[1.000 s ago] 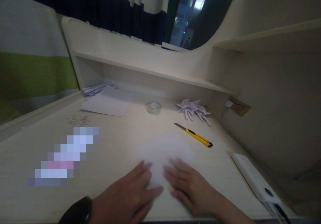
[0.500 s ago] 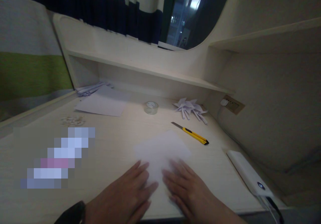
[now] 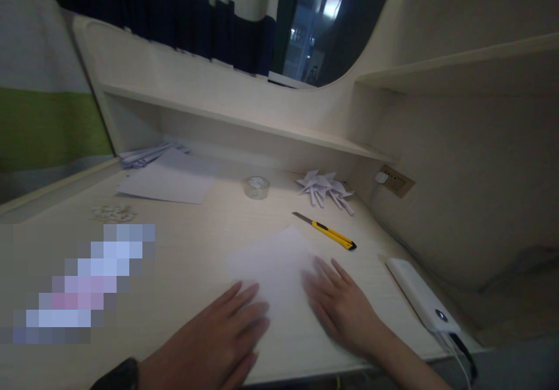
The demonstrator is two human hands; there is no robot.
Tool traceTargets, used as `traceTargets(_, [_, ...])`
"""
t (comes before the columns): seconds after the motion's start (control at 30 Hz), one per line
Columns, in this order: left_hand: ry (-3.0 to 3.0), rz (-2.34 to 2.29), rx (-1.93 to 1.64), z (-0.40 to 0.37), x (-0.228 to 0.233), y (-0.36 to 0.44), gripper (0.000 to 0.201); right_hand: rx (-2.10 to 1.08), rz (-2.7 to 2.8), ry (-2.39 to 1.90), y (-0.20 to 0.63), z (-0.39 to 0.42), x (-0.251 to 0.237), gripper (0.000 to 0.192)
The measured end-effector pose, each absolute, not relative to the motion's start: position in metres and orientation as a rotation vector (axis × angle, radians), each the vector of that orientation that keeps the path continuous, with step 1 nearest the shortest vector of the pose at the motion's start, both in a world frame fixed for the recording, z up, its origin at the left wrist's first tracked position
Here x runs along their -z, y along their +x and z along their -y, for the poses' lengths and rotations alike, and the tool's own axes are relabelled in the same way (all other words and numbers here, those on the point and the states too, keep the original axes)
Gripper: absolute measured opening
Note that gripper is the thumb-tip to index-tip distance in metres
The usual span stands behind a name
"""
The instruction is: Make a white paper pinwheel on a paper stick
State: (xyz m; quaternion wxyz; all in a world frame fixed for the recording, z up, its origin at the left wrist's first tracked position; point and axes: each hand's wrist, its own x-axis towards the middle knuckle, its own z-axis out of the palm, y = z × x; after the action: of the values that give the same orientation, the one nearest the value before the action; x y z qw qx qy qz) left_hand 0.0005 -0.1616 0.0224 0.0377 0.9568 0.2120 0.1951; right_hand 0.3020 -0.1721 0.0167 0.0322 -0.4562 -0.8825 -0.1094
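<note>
A white sheet of paper (image 3: pixel 275 262) lies on the desk in front of me, turned at an angle. My left hand (image 3: pixel 222 332) rests at its near left edge, fingers stretched out and slightly spread. Over the paper's right edge is my right hand (image 3: pixel 340 302), its fingers extended and a little blurred. Neither hand grips anything. Just beyond the right hand lies a yellow utility knife (image 3: pixel 334 236) with its blade out, pointing up and left.
Paper pinwheels (image 3: pixel 325 189) lie at the back right, near a roll of clear tape (image 3: pixel 257 187). More paper (image 3: pixel 170 177) and rolled paper sticks (image 3: pixel 151 155) sit back left, behind small pale bits (image 3: pixel 113 213). A white power bank (image 3: pixel 417 294) with cables stands right. Part of the left is pixelated.
My right hand has moved right and away from me across the paper, widening the gap between my hands. The left hand stays nearly in place. The view has shifted slightly.
</note>
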Motion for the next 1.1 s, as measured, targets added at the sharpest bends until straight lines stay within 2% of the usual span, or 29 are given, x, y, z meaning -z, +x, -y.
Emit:
traceTargets(0.2, [2.972,-0.661,-0.562,0.162,-0.025,0.000,0.042,0.389,2.620,-1.542,0.335,0.157,-0.009,0.037])
traceTargets(0.57, [2.976,-0.667,-0.563,0.160,-0.029,0.000,0.040,0.315,2.545,-1.564,0.338,0.159,-0.001,0.039])
traceTargets(0.73, [2.985,-0.656,-0.588,0.160,-0.027,0.000,0.044,0.066,2.372,-1.631,0.338,0.157,0.003,0.036])
traceTargets(0.9, [3.024,-0.680,-0.564,0.166,-0.021,0.001,0.045,-0.283,1.978,-1.765,0.324,0.128,-0.010,0.039])
traceTargets(0.97, [3.043,-0.692,-0.540,0.169,-0.020,0.002,0.044,-0.454,1.870,-1.846,0.320,0.109,-0.016,0.042])
traceTargets(1.1, [3.078,-0.736,-0.502,0.175,-0.019,0.007,0.044,-0.604,1.848,-1.907,0.318,0.074,-0.027,0.051])
